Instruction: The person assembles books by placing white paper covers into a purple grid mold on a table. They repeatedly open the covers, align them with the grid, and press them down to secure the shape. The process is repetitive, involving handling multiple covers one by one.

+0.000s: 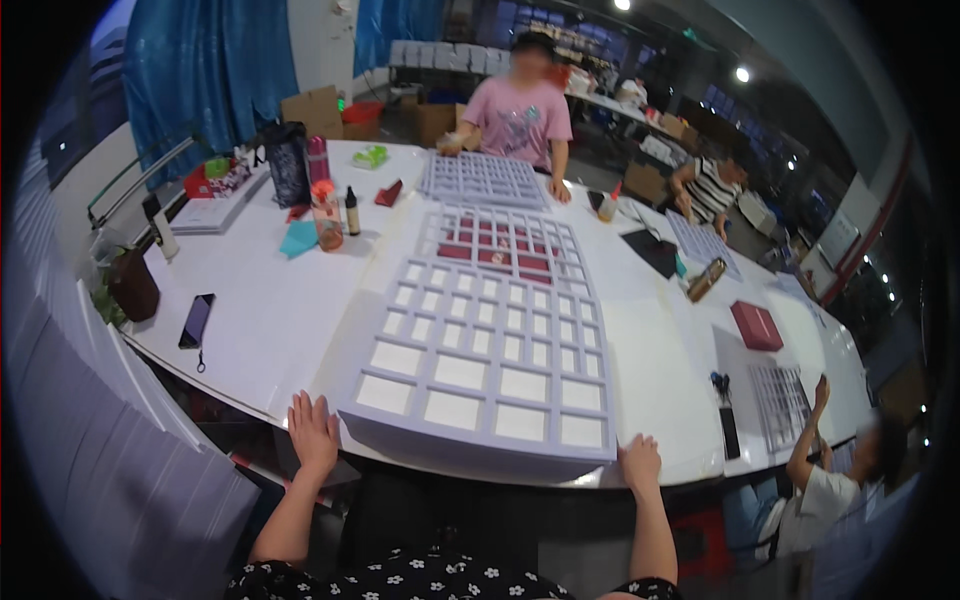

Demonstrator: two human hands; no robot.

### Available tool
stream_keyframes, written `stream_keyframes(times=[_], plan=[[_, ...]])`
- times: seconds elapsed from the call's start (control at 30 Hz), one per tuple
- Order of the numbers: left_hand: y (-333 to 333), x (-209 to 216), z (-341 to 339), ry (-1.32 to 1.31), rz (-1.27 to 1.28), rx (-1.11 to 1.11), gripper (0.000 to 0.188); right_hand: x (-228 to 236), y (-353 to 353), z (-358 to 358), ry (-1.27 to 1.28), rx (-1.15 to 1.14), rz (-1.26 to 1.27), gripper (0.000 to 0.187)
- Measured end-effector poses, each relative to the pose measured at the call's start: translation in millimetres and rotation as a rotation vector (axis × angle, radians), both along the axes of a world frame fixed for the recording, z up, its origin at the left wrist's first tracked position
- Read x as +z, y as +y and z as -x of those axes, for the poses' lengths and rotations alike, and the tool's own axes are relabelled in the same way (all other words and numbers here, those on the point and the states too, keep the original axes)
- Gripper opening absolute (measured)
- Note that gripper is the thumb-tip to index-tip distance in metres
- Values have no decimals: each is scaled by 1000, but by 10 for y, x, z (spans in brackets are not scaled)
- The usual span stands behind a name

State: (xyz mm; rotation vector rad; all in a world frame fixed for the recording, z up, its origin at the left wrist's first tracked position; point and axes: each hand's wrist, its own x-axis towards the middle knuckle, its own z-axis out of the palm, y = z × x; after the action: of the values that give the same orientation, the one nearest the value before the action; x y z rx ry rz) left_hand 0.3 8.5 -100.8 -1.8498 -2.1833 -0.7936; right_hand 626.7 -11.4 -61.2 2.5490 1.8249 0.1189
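Note:
In front of me lies a thick, pale lavender grid tray (478, 405), probably a stack, with white showing in its rectangular compartments. Just off its near left corner, my left hand (314, 434) rests on the table's edge, fingers stretched out and holding nothing. At the near right corner, my right hand (640, 463) lies beside the tray with its fingers loosely extended; whether they touch its side I cannot tell. Beyond the near grid, a similar grid (567, 236) has dark red pieces (495, 257) showing through its openings.
Across the white table (270, 330), a person in pink (520, 120) stands by another grid (480, 180). A phone (197, 320) and bottles (327, 215) are at left. At right are a red box (756, 326), a gold flask (707, 280) and two seated people with grids.

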Motion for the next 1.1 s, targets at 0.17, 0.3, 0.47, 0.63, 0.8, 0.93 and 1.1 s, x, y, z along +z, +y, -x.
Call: stream_keyframes(times=[0.17, 0.3, 0.47, 0.63, 0.8, 0.93, 1.1], plan=[[-7, 18, -26, -44, 26, -8, 44, -114, 167, 208, -186, 129, -31, 25], [-39, 50, -19, -16, 28, -10, 43, -161, 193, 364, -159, 139, -144, 18], [-30, 33, 25, -8, -2, 2, 43, 20, 236, 309, -137, 148, -47, 18], [-7, 54, -6, -23, -19, -10, 42, 360, 231, 176, -132, 226, 5, 6], [7, 74, -57, -60, -24, -43, 41, 763, 242, -22, -344, 196, -226, 6], [-86, 43, 117, -10, -22, -43, 42, 1057, 105, 120, -510, 223, -348, 3], [-3, -42, -1, -49, -64, -56, 43, 396, -620, 150, -434, 191, -143, 7]])
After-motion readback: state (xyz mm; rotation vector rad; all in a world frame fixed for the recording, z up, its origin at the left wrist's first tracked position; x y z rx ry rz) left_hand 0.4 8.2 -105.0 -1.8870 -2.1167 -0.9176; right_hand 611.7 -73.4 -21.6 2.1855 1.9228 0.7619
